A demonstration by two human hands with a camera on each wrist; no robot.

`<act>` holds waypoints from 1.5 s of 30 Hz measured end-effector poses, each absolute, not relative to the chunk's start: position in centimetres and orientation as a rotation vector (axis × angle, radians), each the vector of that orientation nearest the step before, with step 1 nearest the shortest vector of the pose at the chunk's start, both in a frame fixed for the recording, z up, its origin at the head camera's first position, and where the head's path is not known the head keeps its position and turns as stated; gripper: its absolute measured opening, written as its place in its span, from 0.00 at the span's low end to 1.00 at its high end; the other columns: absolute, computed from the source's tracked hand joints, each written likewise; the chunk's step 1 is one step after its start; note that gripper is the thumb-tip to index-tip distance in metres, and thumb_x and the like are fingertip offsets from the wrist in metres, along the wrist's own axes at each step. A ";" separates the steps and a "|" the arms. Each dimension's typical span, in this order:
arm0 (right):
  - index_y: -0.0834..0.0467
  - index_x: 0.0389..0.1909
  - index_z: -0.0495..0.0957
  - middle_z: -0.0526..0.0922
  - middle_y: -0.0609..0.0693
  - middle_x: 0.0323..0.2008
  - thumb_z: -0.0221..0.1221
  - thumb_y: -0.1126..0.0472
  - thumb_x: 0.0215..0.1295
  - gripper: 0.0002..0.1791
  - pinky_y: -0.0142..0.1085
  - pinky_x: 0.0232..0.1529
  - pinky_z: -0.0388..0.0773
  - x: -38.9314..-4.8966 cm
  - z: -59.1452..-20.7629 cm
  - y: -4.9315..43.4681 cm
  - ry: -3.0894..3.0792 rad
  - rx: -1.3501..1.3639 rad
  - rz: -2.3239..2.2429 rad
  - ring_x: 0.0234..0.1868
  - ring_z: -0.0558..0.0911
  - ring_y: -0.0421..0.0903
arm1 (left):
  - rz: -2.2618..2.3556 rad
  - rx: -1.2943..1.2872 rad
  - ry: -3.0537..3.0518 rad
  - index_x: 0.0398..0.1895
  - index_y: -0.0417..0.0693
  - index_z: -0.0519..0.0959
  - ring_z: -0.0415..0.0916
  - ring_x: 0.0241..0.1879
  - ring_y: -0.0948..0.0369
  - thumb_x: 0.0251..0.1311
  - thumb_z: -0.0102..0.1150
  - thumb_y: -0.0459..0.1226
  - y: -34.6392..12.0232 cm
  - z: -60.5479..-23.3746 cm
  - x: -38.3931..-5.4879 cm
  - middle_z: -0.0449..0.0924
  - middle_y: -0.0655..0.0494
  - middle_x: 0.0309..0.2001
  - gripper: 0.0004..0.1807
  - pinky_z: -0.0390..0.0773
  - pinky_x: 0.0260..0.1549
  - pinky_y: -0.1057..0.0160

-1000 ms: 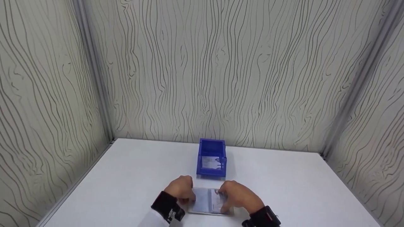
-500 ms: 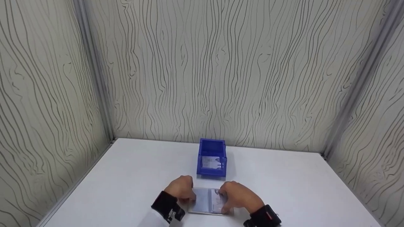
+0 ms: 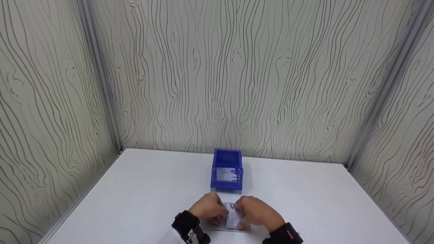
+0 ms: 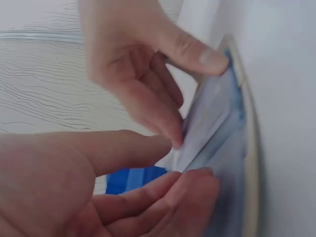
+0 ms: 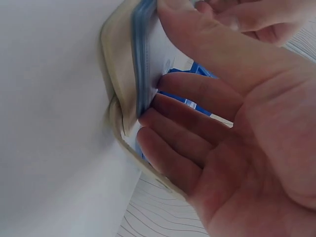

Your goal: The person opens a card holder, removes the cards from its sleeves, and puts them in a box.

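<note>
A cream card holder (image 3: 212,228) with clear bluish sleeves lies open on the table before me. On its right side shows a pale printed card (image 3: 232,217). My left hand (image 3: 211,207) reaches over the left half; in the left wrist view its thumb and fingers pinch the card's inner edge. With thumb on one edge and fingers at another, my right hand (image 3: 258,211) grips the holder's right side. The right wrist view shows the stacked sleeves (image 5: 141,59), the cream cover (image 5: 120,69) and a thin strap (image 5: 148,170) beside the fingers.
Just beyond the holder stands a blue bin (image 3: 226,185) with another printed card (image 3: 225,174) visible at its front. The white table (image 3: 152,183) is bounded by wood-grain patterned panels (image 3: 190,84) at the back and both sides.
My left hand has moved right, from the holder's left edge to the card's inner edge near the middle. The right hand stays at the right side, nearly unmoved.
</note>
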State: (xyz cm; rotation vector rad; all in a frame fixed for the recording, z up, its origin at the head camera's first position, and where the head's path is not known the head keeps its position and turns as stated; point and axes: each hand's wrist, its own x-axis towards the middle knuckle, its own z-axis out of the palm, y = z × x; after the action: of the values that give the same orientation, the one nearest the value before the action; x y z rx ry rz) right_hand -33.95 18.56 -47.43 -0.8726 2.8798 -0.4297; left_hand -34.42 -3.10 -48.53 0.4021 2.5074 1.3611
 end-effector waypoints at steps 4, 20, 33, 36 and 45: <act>0.59 0.41 0.90 0.91 0.51 0.40 0.84 0.58 0.49 0.19 0.37 0.40 0.81 -33.9 -47.5 18.5 2.887 -0.927 -0.394 0.35 0.78 0.38 | 1.397 0.346 2.470 0.23 0.36 0.88 0.77 0.14 0.65 0.56 0.72 0.31 -3.0 -49.1 -34.5 0.89 0.46 0.21 0.07 0.83 0.16 0.67; 0.59 0.45 0.90 0.91 0.50 0.44 0.83 0.57 0.50 0.22 0.39 0.44 0.84 -33.8 -47.2 18.5 2.860 -0.916 -0.417 0.38 0.80 0.38 | 1.500 0.281 2.424 0.24 0.36 0.88 0.79 0.14 0.65 0.56 0.73 0.31 -3.0 -49.6 -34.7 0.88 0.48 0.19 0.07 0.85 0.18 0.66; 0.59 0.51 0.89 0.91 0.54 0.51 0.83 0.55 0.52 0.26 0.45 0.56 0.87 -33.7 -47.4 18.4 2.875 -0.892 -0.345 0.48 0.87 0.46 | 1.490 0.273 2.428 0.23 0.36 0.88 0.78 0.14 0.65 0.55 0.73 0.32 -2.7 -49.8 -34.7 0.87 0.52 0.18 0.07 0.84 0.17 0.68; 0.59 0.52 0.89 0.91 0.54 0.52 0.83 0.55 0.52 0.26 0.45 0.58 0.87 -33.8 -47.4 18.4 2.873 -0.898 -0.343 0.50 0.88 0.47 | 1.501 0.277 2.427 0.22 0.36 0.88 0.77 0.13 0.66 0.54 0.73 0.32 -2.7 -49.9 -34.7 0.86 0.53 0.17 0.07 0.83 0.16 0.69; 0.59 0.55 0.88 0.90 0.54 0.54 0.82 0.54 0.54 0.28 0.48 0.60 0.87 -33.7 -47.2 18.2 2.861 -0.828 -0.376 0.51 0.87 0.47 | 1.517 0.299 2.435 0.22 0.36 0.87 0.76 0.13 0.67 0.55 0.73 0.31 -2.7 -50.3 -34.9 0.81 0.57 0.14 0.08 0.80 0.15 0.71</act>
State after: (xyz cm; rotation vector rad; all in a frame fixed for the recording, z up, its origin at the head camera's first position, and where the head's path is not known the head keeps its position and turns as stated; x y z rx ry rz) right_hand -33.68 18.16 -47.23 -0.8280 2.8608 -0.3757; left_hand -34.85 -2.69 -50.33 0.2990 2.4349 1.5175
